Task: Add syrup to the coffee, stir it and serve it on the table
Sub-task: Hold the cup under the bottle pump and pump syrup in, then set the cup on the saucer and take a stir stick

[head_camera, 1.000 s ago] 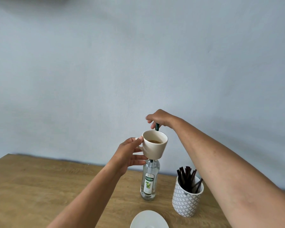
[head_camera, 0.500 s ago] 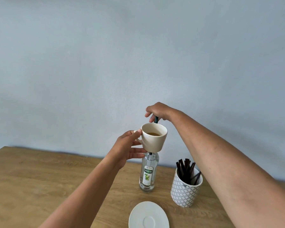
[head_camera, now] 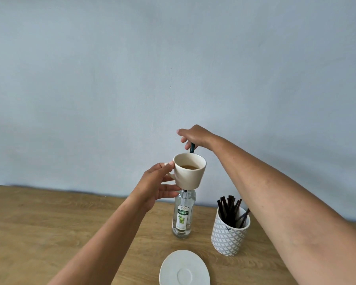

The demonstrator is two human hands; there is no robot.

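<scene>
Coffee (head_camera: 190, 167) sat low in a cream cup (head_camera: 189, 171) held in the air above the syrup bottle (head_camera: 182, 217), over open wooden table (head_camera: 49, 223); a saucer (head_camera: 184, 268) lay at the near edge, beside a patterned pot (head_camera: 229, 236) of dark stirrers (head_camera: 229, 210). The left hand (head_camera: 156, 186) gripped the cup's handle; the right hand (head_camera: 194, 137) reached over, fingers pinched on a dark green pump top (head_camera: 192, 148)

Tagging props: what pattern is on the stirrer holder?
The holder has a grey-and-white diamond lattice; the head view, the only one, shows it.
</scene>
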